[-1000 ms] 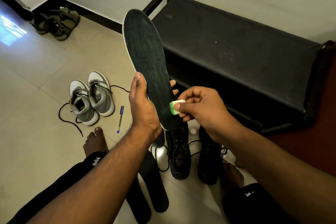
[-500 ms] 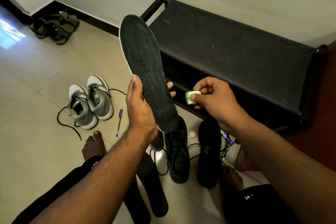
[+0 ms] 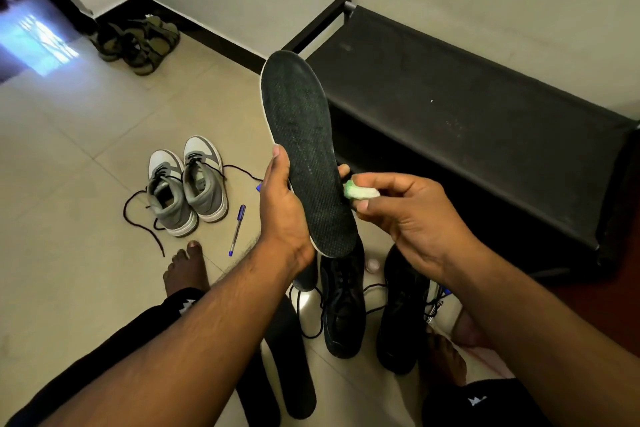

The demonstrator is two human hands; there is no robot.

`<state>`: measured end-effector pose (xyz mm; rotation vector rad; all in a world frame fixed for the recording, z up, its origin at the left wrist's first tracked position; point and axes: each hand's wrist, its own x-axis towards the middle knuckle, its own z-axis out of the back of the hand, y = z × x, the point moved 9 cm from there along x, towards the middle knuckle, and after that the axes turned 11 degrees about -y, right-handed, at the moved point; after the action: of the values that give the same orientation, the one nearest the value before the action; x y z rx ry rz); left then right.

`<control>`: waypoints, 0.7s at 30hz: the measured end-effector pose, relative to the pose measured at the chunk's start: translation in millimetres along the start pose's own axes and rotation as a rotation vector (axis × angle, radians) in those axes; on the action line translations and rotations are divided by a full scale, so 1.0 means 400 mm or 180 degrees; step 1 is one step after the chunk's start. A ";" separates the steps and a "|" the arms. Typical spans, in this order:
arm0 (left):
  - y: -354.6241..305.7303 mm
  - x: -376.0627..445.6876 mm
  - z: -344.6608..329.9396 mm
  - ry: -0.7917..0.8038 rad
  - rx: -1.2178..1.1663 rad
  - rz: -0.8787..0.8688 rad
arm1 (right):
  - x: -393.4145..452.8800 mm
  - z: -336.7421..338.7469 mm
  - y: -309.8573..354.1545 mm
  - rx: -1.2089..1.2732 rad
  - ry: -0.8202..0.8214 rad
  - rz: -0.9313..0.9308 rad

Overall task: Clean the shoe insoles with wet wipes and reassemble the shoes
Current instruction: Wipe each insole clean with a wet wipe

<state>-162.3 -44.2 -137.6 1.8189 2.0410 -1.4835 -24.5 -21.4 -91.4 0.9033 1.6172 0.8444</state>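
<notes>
**Insole Held Up for Wiping Beside the Black Rack**

Left hand (image 3: pixel 282 204) is seen gripping a dark insole (image 3: pixel 306 149), with the thumb on the near edge and fingertips showing past the far edge; the insole is held upright in front of the left end of the black rack (image 3: pixel 485 121). To the right of it, a folded wet wipe (image 3: pixel 358 191) is pinched in the right hand (image 3: pixel 412 215), fingers curled round it, and is set against the insole's right edge near the heel.

For the step to be done well, the insole should be kept firmly braced while long strokes are made from heel to toe, and a fresh face of the wipe should be turned out once soiled.

Left of the rack, a grey pair of sneakers (image 3: pixel 188 184) and a blue pen (image 3: pixel 237 229) are found on the floor. In front of the rack, below the hands, black shoes (image 3: pixel 346 305) are stood, with two more insoles (image 3: pixel 291 374) laid beside them.
</notes>
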 end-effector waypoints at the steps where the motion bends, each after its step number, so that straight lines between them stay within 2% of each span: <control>1: 0.004 0.000 -0.001 -0.0014 -0.0010 0.0037 | 0.003 0.009 0.005 -0.0253 -0.0091 0.0172; 4: 0.014 0.003 0.001 -0.0010 -0.0048 0.0065 | 0.006 0.020 0.030 -0.0941 -0.0233 0.0758; 7: 0.022 0.005 0.004 -0.0033 -0.0058 0.0140 | -0.015 0.017 0.078 -0.2019 -0.0474 0.1858; 9: 0.023 -0.003 -0.001 -0.0017 -0.0027 0.0121 | -0.031 0.009 0.101 -0.2345 -0.0569 0.2326; 11: 0.017 -0.010 -0.007 -0.0008 0.0002 0.0076 | -0.033 0.015 0.104 -0.2173 -0.0591 0.2274; 14: -0.020 -0.018 -0.009 -0.0077 0.0141 -0.0303 | -0.015 0.024 0.080 -0.1434 -0.0498 0.1510; 16: -0.041 -0.023 -0.011 -0.0111 0.0304 -0.0558 | -0.007 0.028 0.069 -0.1136 -0.0497 0.1202; 18: -0.047 -0.024 -0.014 -0.0103 0.0405 -0.0660 | -0.002 0.027 0.060 -0.1168 -0.0476 0.1120; 21: -0.032 -0.023 -0.023 -0.0026 0.0404 -0.0486 | -0.003 0.019 0.052 -0.1439 -0.0374 0.1219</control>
<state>-164.1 -43.4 -119.4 1.7288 2.1729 -1.6927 -13.9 -12.3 -74.2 0.9237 1.0977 1.3321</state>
